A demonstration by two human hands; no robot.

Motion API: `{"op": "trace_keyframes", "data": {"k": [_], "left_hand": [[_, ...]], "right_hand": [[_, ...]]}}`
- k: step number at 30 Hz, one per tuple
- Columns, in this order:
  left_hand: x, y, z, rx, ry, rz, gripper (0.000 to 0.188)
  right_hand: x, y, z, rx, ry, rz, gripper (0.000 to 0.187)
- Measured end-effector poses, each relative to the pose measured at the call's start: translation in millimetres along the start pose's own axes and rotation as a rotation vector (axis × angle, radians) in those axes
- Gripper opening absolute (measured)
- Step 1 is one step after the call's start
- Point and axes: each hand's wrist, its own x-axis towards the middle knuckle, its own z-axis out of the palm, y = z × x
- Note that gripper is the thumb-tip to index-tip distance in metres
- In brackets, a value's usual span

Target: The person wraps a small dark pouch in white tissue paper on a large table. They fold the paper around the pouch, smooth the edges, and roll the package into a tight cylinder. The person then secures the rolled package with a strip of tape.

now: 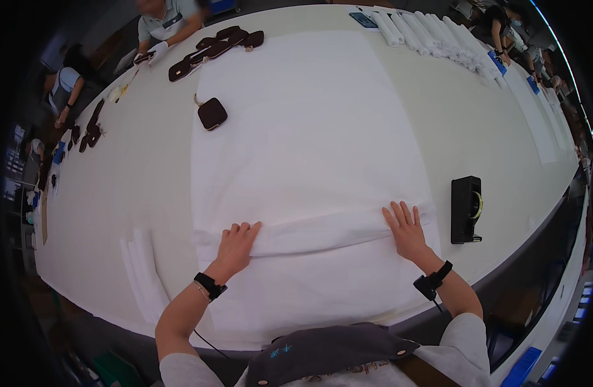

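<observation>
A wide white sheet [309,142], paper or thin cloth, runs up the table away from me. Across its near part lies a flat folded band [319,233] of the same white material, slightly creased. My left hand [237,245] presses down on the band's left end, fingers close together and laid on it. On the right end rests my right hand [407,233], palm down with its fingers spread. Neither hand is seen gripping anything. A small dark brown zipped pouch [212,114] sits on the sheet's far left part.
Right of the sheet stands a black tape dispenser [464,209]. White rolls [138,271] lie at my left; several more rolls [425,32] line the far right, near a phone [363,20]. Dark pouches [216,48] are heaped at the far edge before a seated person [167,26]. Other people work around the table.
</observation>
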Motion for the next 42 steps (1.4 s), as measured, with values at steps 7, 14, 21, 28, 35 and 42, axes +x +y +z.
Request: {"op": "trace_keyframes", "data": {"k": [7, 14, 21, 28, 35, 42], "left_hand": [[-8.6, -79.7, -10.0, 0.048, 0.004, -0.141, 0.072], [-22.2, -93.4, -19.8, -0.098, -0.063, -0.097, 0.064], [-9.6, -105.0, -41.6, -0.091, -0.451, -0.361, 0.074], [-0.7, -21.1, -13.7, -0.08, 0.138, -0.006, 0.076], [20.1, -42.8, 14.8, -0.165, -0.06, -0.165, 0.062], [47.3, 30.1, -8.1, -0.083, 0.184, 0.022, 0.079]], "right_hand": [[55.0, 67.8, 4.2, 0.128, -0.063, 0.026, 0.042], [60.2, 68.8, -13.2, -0.096, 0.217, -0.178, 0.035], [99.8, 96.4, -17.3, 0.022, -0.338, 0.094, 0.033], [114.8, 82.5, -32.8, -0.305, -0.386, 0.071, 0.037], [83.5, 85.9, -36.9, -0.245, -0.221, 0.195, 0.078], [94.6, -65.2, -25.8, 0.162, 0.013, -0.232, 0.088]]}}
